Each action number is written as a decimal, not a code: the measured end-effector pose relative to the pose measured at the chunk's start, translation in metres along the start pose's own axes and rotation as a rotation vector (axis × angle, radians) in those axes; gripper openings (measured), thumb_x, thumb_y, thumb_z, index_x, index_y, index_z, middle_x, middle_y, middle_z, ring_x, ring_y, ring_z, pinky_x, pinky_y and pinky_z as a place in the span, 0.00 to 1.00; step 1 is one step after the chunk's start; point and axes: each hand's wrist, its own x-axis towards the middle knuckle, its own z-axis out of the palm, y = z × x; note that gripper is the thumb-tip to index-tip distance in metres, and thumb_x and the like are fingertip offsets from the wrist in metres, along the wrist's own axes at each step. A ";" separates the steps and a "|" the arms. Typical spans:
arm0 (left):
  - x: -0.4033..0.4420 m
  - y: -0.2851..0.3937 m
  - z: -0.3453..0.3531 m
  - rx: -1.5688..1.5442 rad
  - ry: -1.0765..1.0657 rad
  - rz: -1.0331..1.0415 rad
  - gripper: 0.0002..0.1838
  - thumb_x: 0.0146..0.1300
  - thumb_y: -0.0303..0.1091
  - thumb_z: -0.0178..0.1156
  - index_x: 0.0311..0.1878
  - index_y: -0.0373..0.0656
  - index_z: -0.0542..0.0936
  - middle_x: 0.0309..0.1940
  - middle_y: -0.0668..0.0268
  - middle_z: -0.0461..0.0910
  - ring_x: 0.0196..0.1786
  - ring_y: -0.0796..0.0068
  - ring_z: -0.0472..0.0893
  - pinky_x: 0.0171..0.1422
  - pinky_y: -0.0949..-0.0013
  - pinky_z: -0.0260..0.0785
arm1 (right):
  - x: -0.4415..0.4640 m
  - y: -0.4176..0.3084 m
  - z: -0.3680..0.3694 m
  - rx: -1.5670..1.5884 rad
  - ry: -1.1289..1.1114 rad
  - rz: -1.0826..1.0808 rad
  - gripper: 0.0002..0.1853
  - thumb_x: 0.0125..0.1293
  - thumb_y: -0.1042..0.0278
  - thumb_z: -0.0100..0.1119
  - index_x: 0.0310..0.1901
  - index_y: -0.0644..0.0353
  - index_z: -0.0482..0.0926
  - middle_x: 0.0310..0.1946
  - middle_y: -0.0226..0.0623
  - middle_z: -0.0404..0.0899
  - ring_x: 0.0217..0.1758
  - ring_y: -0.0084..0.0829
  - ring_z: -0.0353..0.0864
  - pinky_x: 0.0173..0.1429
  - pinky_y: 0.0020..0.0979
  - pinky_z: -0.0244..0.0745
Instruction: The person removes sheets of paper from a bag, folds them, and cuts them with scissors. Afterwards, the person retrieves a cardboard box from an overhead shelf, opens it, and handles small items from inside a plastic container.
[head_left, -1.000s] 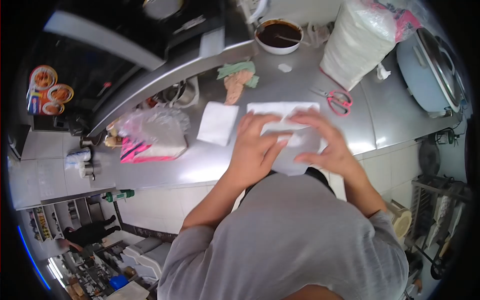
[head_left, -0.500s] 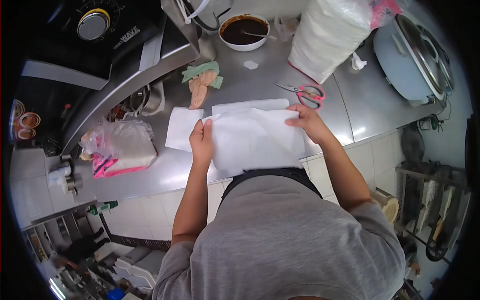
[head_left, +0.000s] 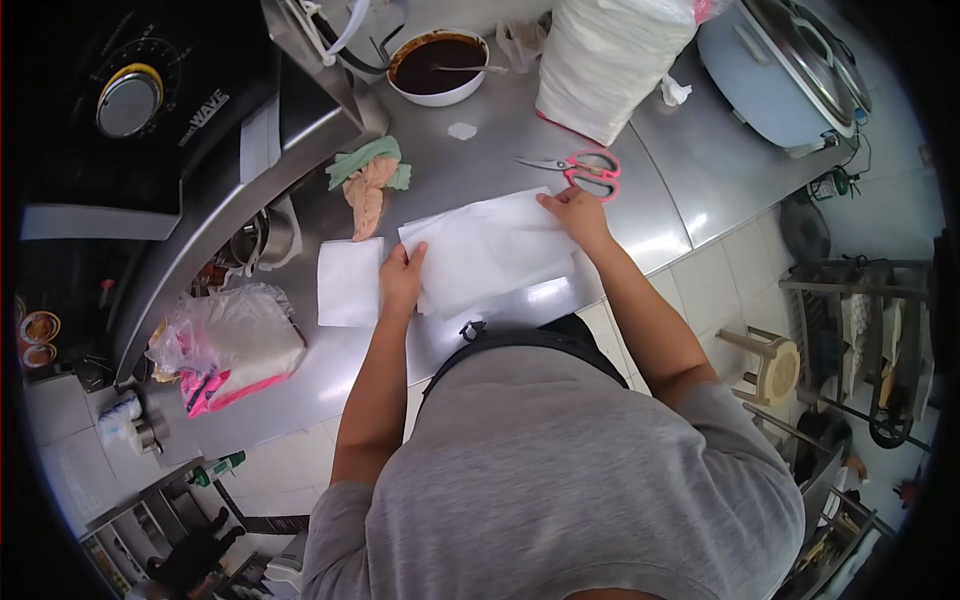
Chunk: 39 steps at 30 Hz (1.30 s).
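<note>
Sheets (head_left: pixel 490 250), thin and white, are spread over the steel counter (head_left: pixel 450 175) right in front of me, pinched on both sides. On my feed the left hand (head_left: pixel 402 282) has the left edge, thumb on top, and the right hand (head_left: pixel 575 212) grips the far right corner. There's a white folded piece (head_left: pixel 349 285) just left of the left hand, pink-handled scissors (head_left: pixel 592 174) right by the other one, and a sauce bowl (head_left: pixel 437 68) further back.

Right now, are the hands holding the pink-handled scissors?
No, the scissors lie on the counter, while the left hand and right hand both hold white sheets by the edges.
</note>
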 end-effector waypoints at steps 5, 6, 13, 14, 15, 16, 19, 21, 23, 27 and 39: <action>-0.005 0.007 0.002 -0.182 -0.068 -0.010 0.15 0.60 0.35 0.66 0.45 0.34 0.79 0.34 0.62 0.84 0.36 0.77 0.81 0.42 0.72 0.73 | 0.019 0.000 0.004 0.081 -0.056 -0.043 0.15 0.55 0.58 0.68 0.30 0.65 0.82 0.23 0.40 0.80 0.29 0.33 0.80 0.36 0.35 0.71; -0.006 0.008 0.001 -0.174 -0.078 -0.019 0.16 0.60 0.34 0.66 0.46 0.33 0.79 0.36 0.61 0.84 0.37 0.76 0.82 0.43 0.72 0.73 | 0.024 0.003 0.005 0.186 -0.055 -0.031 0.14 0.55 0.59 0.68 0.30 0.65 0.82 0.24 0.38 0.80 0.28 0.32 0.79 0.36 0.34 0.71; -0.006 0.012 -0.002 -0.075 -0.083 -0.078 0.16 0.59 0.32 0.66 0.47 0.33 0.79 0.38 0.62 0.84 0.37 0.76 0.82 0.43 0.72 0.73 | 0.051 0.004 0.008 0.576 -0.081 -0.268 0.07 0.56 0.66 0.68 0.31 0.60 0.81 0.22 0.25 0.73 0.25 0.20 0.67 0.32 0.27 0.63; -0.005 0.011 -0.003 -0.087 -0.102 -0.080 0.16 0.60 0.32 0.65 0.48 0.33 0.79 0.39 0.62 0.84 0.37 0.77 0.81 0.43 0.72 0.74 | 0.051 0.003 0.007 0.509 -0.106 -0.327 0.07 0.56 0.67 0.68 0.31 0.59 0.80 0.22 0.25 0.72 0.25 0.19 0.67 0.32 0.26 0.63; -0.005 0.013 -0.005 -0.098 -0.121 -0.083 0.16 0.61 0.32 0.65 0.49 0.33 0.79 0.39 0.63 0.84 0.37 0.78 0.81 0.44 0.73 0.74 | 0.050 0.001 0.005 0.444 -0.129 -0.388 0.07 0.57 0.67 0.68 0.32 0.59 0.80 0.22 0.24 0.71 0.25 0.18 0.66 0.32 0.26 0.63; -0.007 0.014 -0.008 -0.108 -0.141 -0.088 0.16 0.62 0.33 0.64 0.50 0.33 0.78 0.40 0.64 0.83 0.38 0.78 0.81 0.44 0.74 0.74 | 0.044 -0.003 -0.003 0.377 -0.209 -0.374 0.07 0.57 0.67 0.68 0.32 0.59 0.80 0.22 0.24 0.71 0.25 0.18 0.66 0.32 0.26 0.63; -0.010 0.016 -0.012 -0.170 -0.147 -0.109 0.17 0.63 0.34 0.63 0.51 0.34 0.78 0.40 0.64 0.83 0.38 0.78 0.81 0.45 0.73 0.74 | 0.029 -0.001 -0.011 0.329 -0.320 -0.290 0.08 0.57 0.67 0.68 0.31 0.58 0.79 0.23 0.25 0.72 0.26 0.18 0.68 0.33 0.25 0.65; -0.010 0.017 -0.013 -0.166 -0.130 -0.123 0.17 0.63 0.35 0.63 0.51 0.34 0.78 0.40 0.65 0.83 0.38 0.78 0.81 0.45 0.74 0.74 | 0.016 -0.003 -0.013 0.310 -0.370 -0.203 0.08 0.57 0.67 0.68 0.31 0.59 0.78 0.23 0.25 0.73 0.27 0.18 0.70 0.33 0.24 0.67; -0.010 0.016 -0.013 -0.151 -0.134 -0.112 0.17 0.64 0.35 0.62 0.51 0.35 0.78 0.40 0.65 0.83 0.38 0.78 0.81 0.45 0.74 0.73 | 0.001 -0.013 -0.016 0.259 -0.437 -0.093 0.07 0.58 0.68 0.67 0.31 0.60 0.78 0.23 0.25 0.74 0.27 0.17 0.71 0.33 0.24 0.68; -0.010 0.029 -0.018 -0.120 -0.175 -0.173 0.16 0.65 0.36 0.62 0.50 0.36 0.78 0.39 0.66 0.83 0.37 0.79 0.80 0.43 0.75 0.73 | 0.000 -0.006 -0.009 0.689 -0.355 0.040 0.07 0.59 0.68 0.65 0.32 0.62 0.79 0.24 0.27 0.77 0.26 0.19 0.73 0.33 0.25 0.69; 0.006 -0.006 -0.016 0.084 0.016 -0.025 0.13 0.60 0.37 0.65 0.35 0.36 0.79 0.22 0.66 0.79 0.23 0.77 0.73 0.30 0.71 0.65 | -0.006 0.036 0.023 0.216 -0.117 -0.108 0.10 0.56 0.68 0.65 0.33 0.66 0.78 0.23 0.41 0.77 0.25 0.34 0.76 0.35 0.33 0.71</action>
